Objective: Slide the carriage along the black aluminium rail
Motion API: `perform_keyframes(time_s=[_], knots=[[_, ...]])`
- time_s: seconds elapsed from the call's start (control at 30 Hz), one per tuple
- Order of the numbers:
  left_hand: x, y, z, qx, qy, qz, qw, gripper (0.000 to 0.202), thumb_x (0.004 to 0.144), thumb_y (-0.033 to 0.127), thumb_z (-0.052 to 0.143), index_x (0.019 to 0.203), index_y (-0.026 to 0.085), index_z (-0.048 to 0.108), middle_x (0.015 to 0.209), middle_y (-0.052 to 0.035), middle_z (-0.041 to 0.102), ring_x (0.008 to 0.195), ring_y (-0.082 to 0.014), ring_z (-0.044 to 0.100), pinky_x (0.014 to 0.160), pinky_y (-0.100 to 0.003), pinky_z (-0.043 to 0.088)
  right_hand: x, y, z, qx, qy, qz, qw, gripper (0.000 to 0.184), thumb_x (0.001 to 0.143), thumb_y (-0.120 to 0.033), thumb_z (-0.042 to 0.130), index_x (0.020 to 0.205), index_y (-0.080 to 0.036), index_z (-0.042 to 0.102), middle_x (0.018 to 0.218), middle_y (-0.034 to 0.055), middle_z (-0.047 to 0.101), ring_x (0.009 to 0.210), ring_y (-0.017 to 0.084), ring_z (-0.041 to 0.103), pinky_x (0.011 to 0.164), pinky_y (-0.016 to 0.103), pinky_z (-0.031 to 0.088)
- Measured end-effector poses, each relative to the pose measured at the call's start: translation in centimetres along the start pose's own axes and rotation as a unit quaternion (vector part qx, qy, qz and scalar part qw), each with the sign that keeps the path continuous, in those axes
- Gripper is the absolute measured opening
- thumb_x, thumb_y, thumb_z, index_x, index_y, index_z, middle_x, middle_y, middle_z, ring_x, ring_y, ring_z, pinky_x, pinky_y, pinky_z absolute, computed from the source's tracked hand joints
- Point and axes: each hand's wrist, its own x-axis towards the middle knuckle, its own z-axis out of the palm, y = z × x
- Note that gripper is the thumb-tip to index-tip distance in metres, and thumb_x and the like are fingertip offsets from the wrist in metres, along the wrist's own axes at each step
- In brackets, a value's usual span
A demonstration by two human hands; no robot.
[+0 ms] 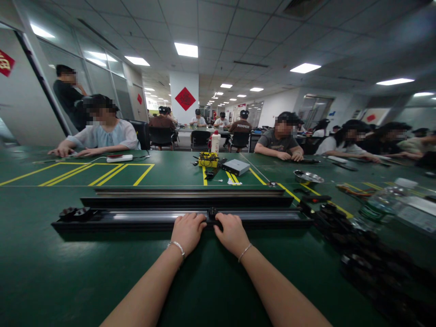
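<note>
A long black rail [136, 217] with a shiny strip inside lies lengthwise across the green table in front of me. Midway along it sits a small black part [213, 212], between my two hands. My left hand [189, 230] curls over the rail's near edge, its fingertips just left of the small part. From the right, my right hand [233, 230] closes its fingers at the same part; the exact contact is hidden. At the rail's left end are black wheel-like pieces [75, 213]. Behind it lie another black rail [190, 201] and a thinner strip [190, 192].
To the right are a heap of black parts [371, 254], a plastic bottle [383, 204] and a metal bowl [308, 177]. Farther back stand a yellow basket of cables [208, 159], a grey box [235, 166] and a white bottle [215, 143]. Several people sit around.
</note>
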Motion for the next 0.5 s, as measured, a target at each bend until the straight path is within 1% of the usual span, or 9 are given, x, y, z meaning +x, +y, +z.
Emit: perform_keyframes(time_s=[0.13, 0.37, 0.5], knots=[[-0.06, 0.05, -0.05, 0.003, -0.011, -0.003, 1.000, 0.026, 0.085, 0.036, 0.034, 0.100, 0.031, 0.054, 0.095, -0.0014, 0.058, 0.092, -0.0168, 0.049, 0.078, -0.032, 0.031, 0.10, 0.05, 0.10, 0.003, -0.003, 0.004, 1.000, 0.015, 0.077, -0.025, 0.049, 0.091, -0.022, 0.052, 0.083, 0.0007, 0.060, 0.081, 0.015, 0.050, 0.073, 0.027, 0.026], [-0.04, -0.08, 0.09, 0.007, -0.009, 0.007, 1.000, 0.027, 0.086, 0.036, 0.032, 0.101, 0.032, 0.054, 0.095, -0.0011, 0.057, 0.091, -0.0173, 0.048, 0.077, -0.033, 0.030, 0.15, 0.17, 0.38, 0.011, 0.003, 0.002, 1.000, 0.014, 0.076, -0.025, 0.050, 0.089, -0.022, 0.053, 0.083, 0.0001, 0.061, 0.080, 0.015, 0.051, 0.073, 0.028, 0.026], [-0.05, 0.01, -0.06, 0.005, -0.019, 0.001, 1.000, 0.027, 0.086, 0.035, 0.032, 0.102, 0.033, 0.053, 0.095, -0.0015, 0.057, 0.093, -0.0171, 0.047, 0.078, -0.033, 0.030, 0.16, 0.19, 0.28, 0.002, -0.003, 0.002, 1.000, 0.013, 0.076, -0.025, 0.050, 0.088, -0.021, 0.052, 0.082, 0.0004, 0.061, 0.081, 0.015, 0.051, 0.072, 0.027, 0.026]])
